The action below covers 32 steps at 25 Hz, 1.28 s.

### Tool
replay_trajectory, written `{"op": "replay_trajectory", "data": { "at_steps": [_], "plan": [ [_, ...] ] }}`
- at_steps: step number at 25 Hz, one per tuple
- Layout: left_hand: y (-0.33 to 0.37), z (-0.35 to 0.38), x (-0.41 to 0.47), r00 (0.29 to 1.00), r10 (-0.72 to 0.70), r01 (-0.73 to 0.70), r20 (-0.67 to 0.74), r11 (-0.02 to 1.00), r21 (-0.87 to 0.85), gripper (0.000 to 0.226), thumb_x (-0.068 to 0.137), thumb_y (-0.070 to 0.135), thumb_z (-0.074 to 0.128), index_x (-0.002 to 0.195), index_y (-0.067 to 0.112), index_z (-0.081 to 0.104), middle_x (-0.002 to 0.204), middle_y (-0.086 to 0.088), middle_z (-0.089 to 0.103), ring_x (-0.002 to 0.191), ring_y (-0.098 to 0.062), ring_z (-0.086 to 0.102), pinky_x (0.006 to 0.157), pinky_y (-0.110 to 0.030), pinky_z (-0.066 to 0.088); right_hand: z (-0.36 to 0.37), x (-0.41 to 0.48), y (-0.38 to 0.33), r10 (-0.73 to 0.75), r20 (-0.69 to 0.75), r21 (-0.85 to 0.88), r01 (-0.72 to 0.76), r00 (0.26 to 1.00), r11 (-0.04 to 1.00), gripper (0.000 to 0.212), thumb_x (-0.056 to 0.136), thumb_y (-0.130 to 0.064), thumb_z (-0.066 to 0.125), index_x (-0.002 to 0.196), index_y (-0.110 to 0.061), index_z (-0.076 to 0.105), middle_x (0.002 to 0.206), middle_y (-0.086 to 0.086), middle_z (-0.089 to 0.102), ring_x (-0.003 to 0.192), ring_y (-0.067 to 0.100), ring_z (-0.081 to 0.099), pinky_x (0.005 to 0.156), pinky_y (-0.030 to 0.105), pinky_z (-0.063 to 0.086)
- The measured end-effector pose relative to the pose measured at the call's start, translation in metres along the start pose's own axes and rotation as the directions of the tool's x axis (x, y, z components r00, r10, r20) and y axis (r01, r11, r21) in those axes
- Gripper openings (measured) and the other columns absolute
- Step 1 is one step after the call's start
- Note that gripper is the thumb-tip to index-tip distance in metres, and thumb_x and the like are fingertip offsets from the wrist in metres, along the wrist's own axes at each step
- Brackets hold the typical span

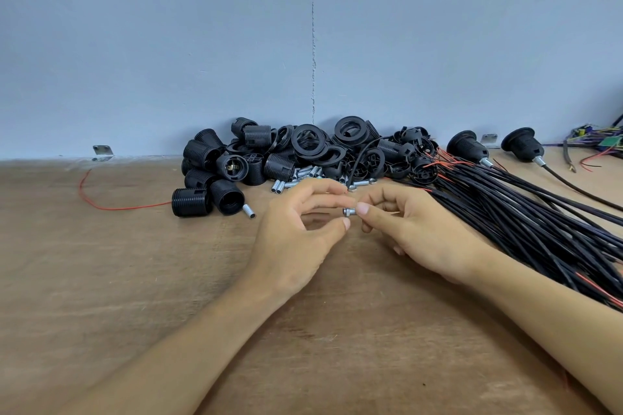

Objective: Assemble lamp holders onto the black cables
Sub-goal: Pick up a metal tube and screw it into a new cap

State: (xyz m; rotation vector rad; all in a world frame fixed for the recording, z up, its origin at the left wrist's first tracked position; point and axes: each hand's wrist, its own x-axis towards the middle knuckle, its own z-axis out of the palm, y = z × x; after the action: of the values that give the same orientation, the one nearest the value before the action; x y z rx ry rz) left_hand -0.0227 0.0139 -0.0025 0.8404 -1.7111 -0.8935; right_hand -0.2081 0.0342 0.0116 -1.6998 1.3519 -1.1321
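Two hands meet over middle of table (135, 280). Left hand (296, 232) and right hand (418, 232) both pinch one small metal tube (349, 211) — fingertips tight on it, one hand at each end. Tube lies sideways, left to right. Black cables (539, 222) lie just right of right hand — so that hand is nearer to grab one. Lamp holders (303, 152) sit piled behind, by wall.

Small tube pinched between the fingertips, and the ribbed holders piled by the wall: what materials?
The tube looks like metal: bright silvery plating, glinting highlights. The holders are likely moulded plastic: black, semi-matte, crisp threaded ribs, soft sheen.
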Motion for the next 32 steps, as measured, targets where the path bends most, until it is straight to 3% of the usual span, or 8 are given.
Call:
{"op": "replay_trajectory", "data": {
  "at_steps": [4,10,14,18,20,25,29,32],
  "plan": [
    [0.0031,0.0056,-0.0052,0.999,-0.033,0.032,0.036,0.999,0.021,0.029,0.081,0.02,0.072,0.104,0.036,0.066,0.087,0.017,0.077,0.083,0.007,0.065,0.076,-0.007,0.045,-0.0039,0.0024,0.0031,0.024,-0.099,0.018,-0.022,0.995,1.0,0.019,0.098,-0.029,0.06,0.099,-0.012,0.068,0.071,-0.008,0.065,0.048,0.009,0.04,0.048,0.023,0.036],
    [0.0043,0.0029,-0.0023,0.994,-0.099,0.101,0.04,0.993,-0.056,0.049,0.081,0.024,0.064,0.126,0.038,0.055,0.112,0.022,0.074,0.118,0.004,0.059,0.102,-0.026,0.045,-0.0021,0.0031,0.0053,0.007,-0.065,-0.025,-0.009,0.998,1.0,0.017,0.098,-0.029,0.061,0.096,-0.013,0.068,0.07,-0.007,0.064,0.048,-0.001,0.046,0.05,0.013,0.037],
    [0.0056,0.0008,-0.0006,0.997,-0.073,0.07,-0.033,0.994,-0.086,0.028,0.08,0.019,0.06,0.106,0.026,0.065,0.078,0.003,0.078,0.1,-0.005,0.067,0.093,-0.023,0.043,-0.0024,0.0043,0.0066,-0.014,-0.083,-0.094,0.006,0.996,0.996,0.018,0.099,-0.027,0.061,0.1,-0.011,0.069,0.071,-0.006,0.064,0.051,-0.005,0.053,0.053,0.007,0.039],
    [0.0027,0.0019,-0.0029,0.994,-0.112,0.111,-0.015,0.992,-0.067,0.038,0.084,0.015,0.062,0.118,0.033,0.061,0.101,0.015,0.077,0.095,-0.005,0.067,0.081,-0.009,0.045,-0.0021,0.0038,0.0069,-0.018,-0.087,-0.089,0.01,0.996,0.996,0.017,0.099,-0.024,0.061,0.097,-0.009,0.068,0.071,-0.005,0.064,0.048,-0.006,0.052,0.052,0.006,0.039],
    [0.0041,0.0023,-0.003,0.991,-0.131,0.133,0.039,0.989,-0.061,0.047,0.085,0.014,0.061,0.126,0.037,0.058,0.112,0.021,0.074,0.105,0.002,0.065,0.091,-0.015,0.046,-0.0019,0.0033,0.0068,-0.021,-0.085,-0.087,0.014,0.996,0.996,0.016,0.099,-0.023,0.061,0.095,-0.009,0.068,0.07,-0.005,0.063,0.047,-0.005,0.053,0.051,0.006,0.039],
    [0.0053,0.0029,-0.0025,0.996,-0.087,0.089,0.027,0.995,-0.046,0.037,0.079,0.011,0.055,0.106,0.033,0.067,0.082,0.007,0.079,0.108,0.004,0.063,0.096,-0.025,0.039,-0.0019,0.0045,0.0086,-0.034,-0.097,-0.112,0.023,0.995,0.993,0.019,0.099,-0.026,0.06,0.099,-0.009,0.069,0.069,-0.007,0.063,0.048,-0.005,0.052,0.052,0.007,0.04],
    [-0.0001,0.0025,-0.0023,0.993,-0.115,0.114,-0.009,0.993,-0.026,0.039,0.079,0.011,0.057,0.108,0.035,0.065,0.092,0.012,0.078,0.089,-0.005,0.065,0.077,-0.005,0.044,-0.0016,0.0051,0.0104,-0.031,-0.101,-0.09,0.022,0.994,0.996,0.019,0.098,-0.028,0.061,0.099,-0.011,0.069,0.07,-0.006,0.064,0.049,-0.005,0.053,0.052,0.007,0.04],
    [0.0006,0.0026,-0.003,0.991,-0.125,0.126,0.044,0.992,-0.003,0.047,0.08,0.012,0.06,0.118,0.039,0.061,0.11,0.022,0.075,0.092,0.001,0.065,0.085,-0.011,0.045,-0.0019,0.0053,0.011,-0.031,-0.093,-0.082,0.023,0.995,0.996,0.018,0.098,-0.028,0.061,0.099,-0.012,0.07,0.068,-0.008,0.064,0.05,-0.004,0.054,0.052,0.007,0.04]
  ]
}}
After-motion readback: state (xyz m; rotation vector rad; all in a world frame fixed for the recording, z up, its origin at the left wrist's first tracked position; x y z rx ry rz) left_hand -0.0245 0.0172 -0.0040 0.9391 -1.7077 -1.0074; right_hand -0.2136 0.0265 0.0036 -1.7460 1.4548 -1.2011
